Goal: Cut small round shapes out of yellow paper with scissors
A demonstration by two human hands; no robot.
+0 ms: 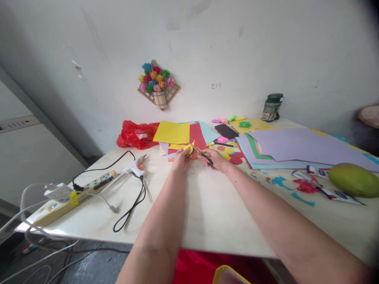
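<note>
Gripping the scissors (197, 151) by their dark handles, the right hand (217, 159) is clamped around them; the left hand (181, 159) has its fingers pinched on a small yellow paper piece (189, 149); both things are between the hands over the table (213, 213), just nearer the person than the large yellow sheet (171, 132); the scissors should be light, rigid and best held by the handle loops; the paper looks thin, soft and easily creased, suiting a gentle pinch at its edge, clear of the blades; the scissors' long axis slants, tips pointing away and leftward; the paper piece seems rounded, its axis unclear.
</note>
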